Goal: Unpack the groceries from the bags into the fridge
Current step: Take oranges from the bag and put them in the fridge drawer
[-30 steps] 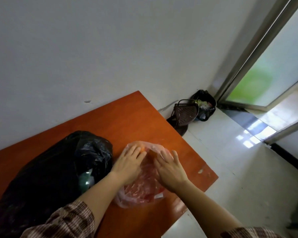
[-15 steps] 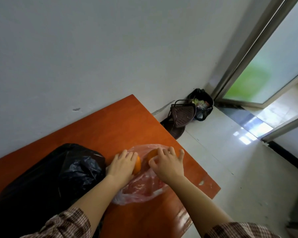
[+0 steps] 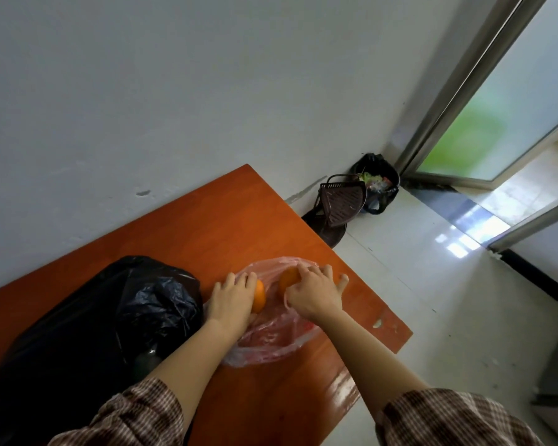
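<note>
Now my left hand (image 3: pixel 231 302) wraps one orange (image 3: pixel 259 296), my right hand (image 3: pixel 313 292) the other orange (image 3: pixel 286 281), in the flimsy pink bag (image 3: pixel 271 344) near the worktop's (image 3: pixel 207 226) right edge. They look firm, round and roll-prone, so I'd cup each whole.

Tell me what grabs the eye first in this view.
Two bright fruits at the middle of the reddish table: the left hand grips the first orange and the right hand curls over the second orange, both at a thin pink bag. Just left of them sits a big crumpled black bag. A lined bin stands in the floor corner by the glass door.
</note>
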Demonstrator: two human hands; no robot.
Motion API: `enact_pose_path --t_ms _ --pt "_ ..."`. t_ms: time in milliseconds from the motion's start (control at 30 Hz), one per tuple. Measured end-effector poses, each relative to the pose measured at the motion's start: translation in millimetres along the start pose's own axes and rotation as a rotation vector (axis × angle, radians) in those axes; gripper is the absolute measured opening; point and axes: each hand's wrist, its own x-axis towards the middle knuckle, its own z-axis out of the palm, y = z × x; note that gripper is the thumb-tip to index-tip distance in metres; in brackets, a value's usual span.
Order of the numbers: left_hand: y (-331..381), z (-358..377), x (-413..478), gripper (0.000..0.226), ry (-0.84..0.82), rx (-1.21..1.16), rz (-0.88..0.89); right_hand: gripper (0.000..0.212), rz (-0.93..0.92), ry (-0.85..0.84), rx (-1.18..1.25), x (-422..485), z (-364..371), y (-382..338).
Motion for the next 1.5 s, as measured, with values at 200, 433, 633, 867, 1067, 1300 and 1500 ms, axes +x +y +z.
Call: enact_pose_path --t_ms 200,433,633,867,1067,1300,1500 --pt "2.9 6.7 -3.9 0.079 0.011 -0.02 -0.025 0.067 0.131 0.043 0.047 -6.9 2.0 3.4" --pt "-0.5 6.6 -7.1 0.082 0.001 -0.041 -0.018 0.074 0.035 0.091 -0.25 -13.1 21.9 3.5" --pt "-13.7 8.6 -16.9 0.086 0.076 -0.206 -0.042 0.075 -0.057 0.059 -0.132 -19.1 3.8 9.2" --pt "-13.5 -25.1 -40.6 0.083 0.265 -0.374 -0.096 0.08 -0.202 0.061 0.221 -55.0 -25.9 23.6" --pt "1.6 -69.2 -56.7 0.083 0.387 -0.417 -0.054 0.083 -0.234 0.142 0.432 -88.1 -57.4 26.0" --pt "58.3 -136.7 -77.4 0.076 0.554 -0.404 0.086 0.07 -0.184 0.409 0.633 -134.9 -115.6 67.5" --pt "173.9 -181.1 -108.7 0.076 0.645 -0.431 0.272 0.07 -0.096 0.643 0.565 -217.8 -178.5 170.1"
